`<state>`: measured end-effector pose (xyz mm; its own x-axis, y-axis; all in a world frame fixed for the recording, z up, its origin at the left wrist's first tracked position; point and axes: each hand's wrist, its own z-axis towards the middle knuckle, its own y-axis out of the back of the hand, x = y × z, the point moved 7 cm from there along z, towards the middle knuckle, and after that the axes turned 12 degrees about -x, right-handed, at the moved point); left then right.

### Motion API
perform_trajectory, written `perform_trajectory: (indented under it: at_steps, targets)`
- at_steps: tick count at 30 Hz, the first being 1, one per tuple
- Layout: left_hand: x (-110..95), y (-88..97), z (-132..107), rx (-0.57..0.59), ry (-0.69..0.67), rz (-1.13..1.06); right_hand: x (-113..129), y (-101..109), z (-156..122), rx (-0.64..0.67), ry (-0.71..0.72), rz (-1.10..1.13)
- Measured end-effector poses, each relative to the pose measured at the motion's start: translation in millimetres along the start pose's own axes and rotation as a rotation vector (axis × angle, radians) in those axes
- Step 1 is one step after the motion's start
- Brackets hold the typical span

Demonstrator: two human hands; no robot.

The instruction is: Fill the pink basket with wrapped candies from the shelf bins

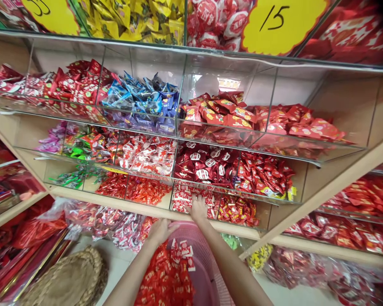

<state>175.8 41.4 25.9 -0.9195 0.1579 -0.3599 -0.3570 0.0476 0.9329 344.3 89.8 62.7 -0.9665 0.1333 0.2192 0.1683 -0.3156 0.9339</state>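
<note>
Nearest: pink basket [207, 255], low centre, between both forearms, partly filled with red-and-white sweets [169, 272] heaped on its left side. Left hand [161, 231] sits on the basket's far-left rim with the fingers curled over the edge, gripping it. Right hand [198, 209] is just beyond the far rim, palm down, inside the lowest clear bin [182, 199]. Its fingers are loosely spread and the tips are buried in the bin's red-and-white pile [178, 203], which has the same wrapper as the basket load. Can't tell if anything is pinched. Key geometry: the bin opening lies directly ahead of and slightly above the basket rim, almost touching it, so pile and basket are just beside each other along the right forearm's line. The right hand is the nearer one to the pile, and the left hand is off to its left on the rim. The next bin to the right [238, 210] holds other red packs. Clear bags of sweets [115, 225] lie below the shelf board [140, 209], and a woven straw piece [67, 280] is on the floor to the left. Further up is a tier with dark red foil packs [204, 165], then blue packs [147, 97]. At the top is a yellow tag reading 15 [281, 23].
</note>
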Motion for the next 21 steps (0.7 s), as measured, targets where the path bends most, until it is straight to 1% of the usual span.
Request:
perform_trajectory:
  at_steps: [5,7,10,13,16,21]
  targets:
    - [1.3,9.1,-4.6,0.008,-0.007,0.012,-1.4,-0.5,1.9,0.017,-0.027,0.047]
    - [5.5,14.7,-8.4,-0.006,-0.006,0.024,-2.5,-0.5,3.8,0.011,-0.028,0.059]
    - [16.4,19.7,-15.5,-0.021,0.031,0.042,-4.2,0.1,7.4,0.006,-0.013,0.139]
    - [25.1,20.1,-20.6,-0.034,0.068,0.040,-7.1,2.0,12.0,0.022,0.001,0.223]
    - [27.6,18.2,-21.7,-0.052,0.071,0.027,-12.5,5.7,18.0,0.023,-0.007,0.300]
    - [28.4,13.2,-20.1,-0.056,0.065,0.007,-29.7,6.4,32.1,-0.029,-0.098,0.484]
